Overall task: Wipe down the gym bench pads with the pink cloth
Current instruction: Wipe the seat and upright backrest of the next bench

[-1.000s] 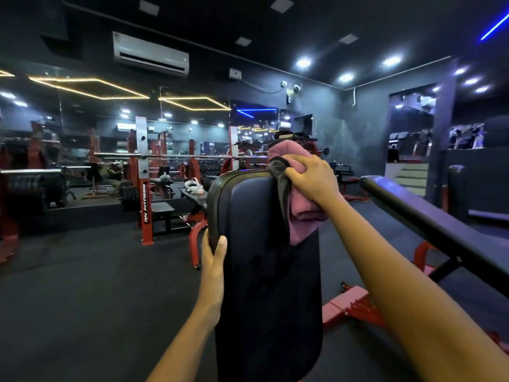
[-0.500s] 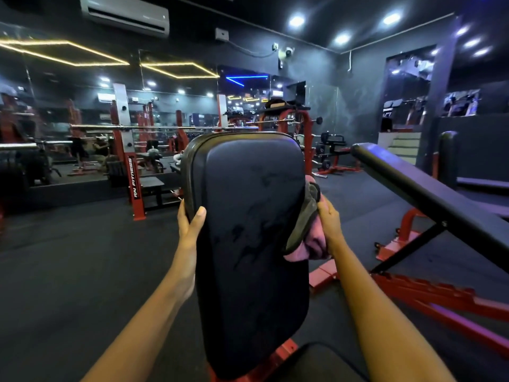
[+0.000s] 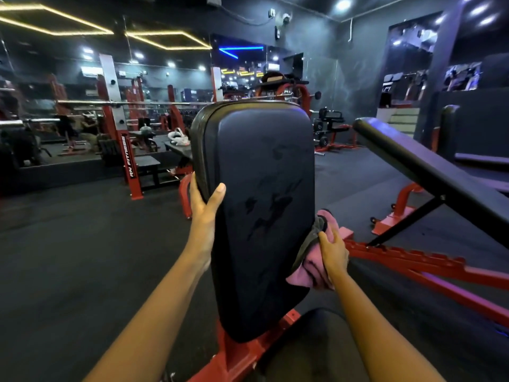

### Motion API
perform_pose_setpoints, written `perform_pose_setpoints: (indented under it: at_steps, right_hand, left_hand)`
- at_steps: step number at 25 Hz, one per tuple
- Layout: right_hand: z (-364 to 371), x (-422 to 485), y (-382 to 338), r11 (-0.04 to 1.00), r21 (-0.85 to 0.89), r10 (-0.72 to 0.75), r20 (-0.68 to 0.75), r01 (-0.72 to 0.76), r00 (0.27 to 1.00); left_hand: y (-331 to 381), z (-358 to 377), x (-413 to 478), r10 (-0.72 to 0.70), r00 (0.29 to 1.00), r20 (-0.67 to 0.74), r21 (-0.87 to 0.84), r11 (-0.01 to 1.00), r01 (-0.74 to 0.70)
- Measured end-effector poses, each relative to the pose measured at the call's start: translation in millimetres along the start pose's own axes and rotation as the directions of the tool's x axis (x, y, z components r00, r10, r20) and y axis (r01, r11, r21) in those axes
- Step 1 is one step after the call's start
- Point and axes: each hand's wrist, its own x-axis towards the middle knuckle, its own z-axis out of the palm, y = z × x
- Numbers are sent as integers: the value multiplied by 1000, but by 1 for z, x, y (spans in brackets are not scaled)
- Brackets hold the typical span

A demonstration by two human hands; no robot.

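While the left hand grips the upright back pad by its left edge, thumb on the face, press the pink cloth, bunched in the curled right hand, firmly along the pad's lower right edge, overlapping each stroke.

floor: dark mat | red bench frame stands on it | back pad upright on frame

the one camera sits on my head, looking forward and down along my forearms. it is close to the upright bench pad, which fills the middle, with the gym floor spreading wide behind.
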Motion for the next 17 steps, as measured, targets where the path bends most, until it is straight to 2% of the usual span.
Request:
perform_pose_setpoints:
  at_steps: [3,5,8,10,12,13,15,17]
  right_hand:
    - [0,-13,-3,997,-20,69,-18,-69,997]
    - [-5,-35,-6,987,-31,156,-21,-157,987]
    - [-19,-88,-10,954,-93,289,44,-285,956]
    - [-41,-136,-19,907,-215,389,109,-361,915]
    - [-75,-194,-33,806,-423,518,165,-414,840]
    - [-97,-223,-43,755,-526,560,207,-391,802]
    - [-145,-276,-56,681,-685,610,335,-258,718]
    - [-197,-315,-63,638,-754,665,440,-153,603]
  left_hand:
    - [0,-6,-1,-44,998,49,-13,999,45]
    - [3,-12,-10,-117,990,80,46,992,113]
    - [7,-27,-47,-315,948,-36,194,929,316]
    - [13,-46,-84,-527,841,-120,258,802,539]
    - [29,-66,-125,-701,695,-159,394,601,696]
    - [39,-74,-144,-762,628,-159,474,499,726]
    - [62,-80,-177,-861,486,-148,573,326,752]
    - [75,-78,-197,-923,381,-61,695,234,680]
